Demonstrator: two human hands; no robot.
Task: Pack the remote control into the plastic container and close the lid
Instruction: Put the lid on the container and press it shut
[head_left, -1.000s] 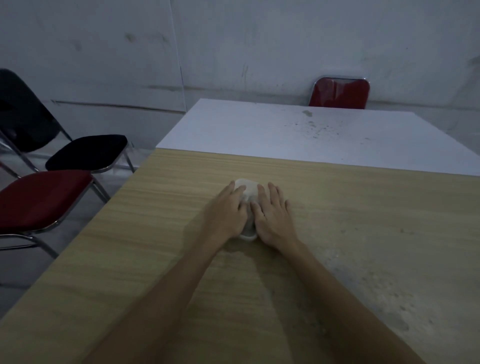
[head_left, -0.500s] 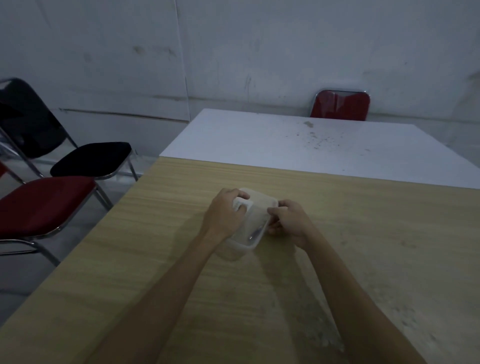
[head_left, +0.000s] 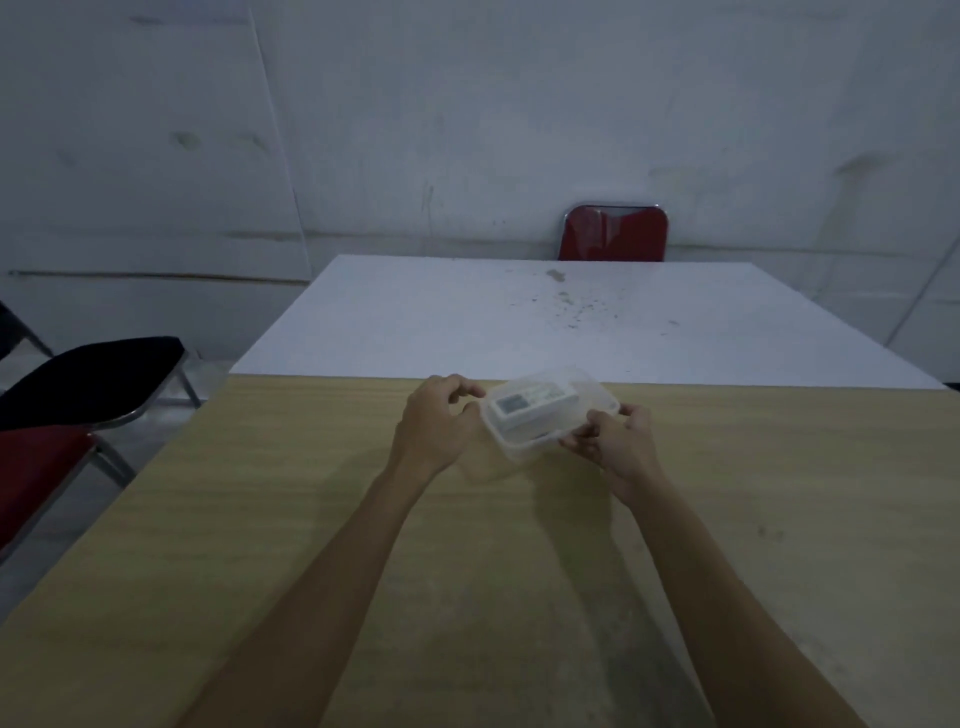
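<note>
Two hands, left (head_left: 439, 426) and right (head_left: 615, 441), now grip one lifted container (head_left: 550, 413), tilted higher than before; one remote (head_left: 532, 402) inside.

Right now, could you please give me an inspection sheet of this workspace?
Surface: wooden table, dusty patches; a white table abuts its far edge, speckled with dirt.
Job's things: clear plastic container, lifted and tilted, lid on; remote control visible inside.
Clutter: nothing seen.
Hands: left hand at the container's left end, contact unclear; right hand grips its right corner.
Cables: nothing seen.
Surroundings: red chair behind the white table; black chair and another red seat at left; bare grey wall.
</note>
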